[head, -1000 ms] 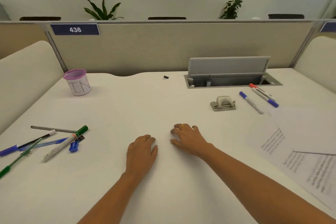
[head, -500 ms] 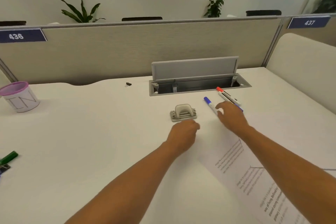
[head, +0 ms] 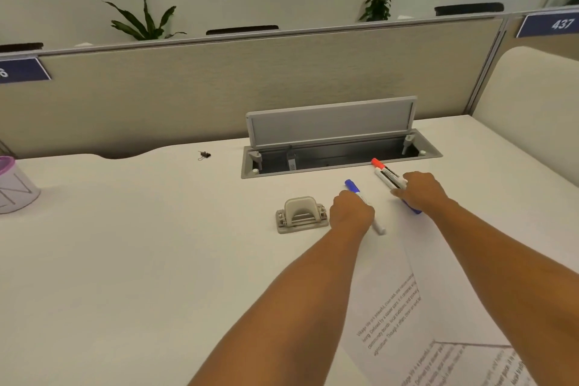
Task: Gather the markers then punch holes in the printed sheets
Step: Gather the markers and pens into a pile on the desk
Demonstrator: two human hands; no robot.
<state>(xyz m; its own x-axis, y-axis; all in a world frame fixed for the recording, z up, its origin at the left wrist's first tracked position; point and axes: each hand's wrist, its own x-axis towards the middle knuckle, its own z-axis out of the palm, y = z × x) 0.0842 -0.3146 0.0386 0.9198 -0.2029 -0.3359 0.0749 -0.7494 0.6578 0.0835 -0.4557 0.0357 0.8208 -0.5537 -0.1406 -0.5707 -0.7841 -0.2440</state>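
Observation:
A white marker with a blue cap (head: pixel 352 186) lies on the white desk just right of the grey hole punch (head: pixel 301 215). My left hand (head: pixel 351 212) is curled over its middle and grips it. Further right, a red-capped marker (head: pixel 378 164) and a second white marker with a blue end (head: pixel 414 210) lie side by side. My right hand (head: pixel 421 192) covers their middles, fingers and thumb pinching them. Printed sheets (head: pixel 391 307) lie under and between my forearms at the lower right.
An open cable box (head: pixel 341 163) with a raised grey lid (head: pixel 332 122) is sunk into the desk behind the markers. A small binder clip (head: pixel 204 154) lies at the back. A pink-rimmed cup (head: pixel 14 189) stands at the far left. A beige partition (head: pixel 219 88) closes the back.
Both hands left the desk's middle and reached forward right. The left hand closed on the blue-capped marker; the right hand moved from that marker onto the two further right.

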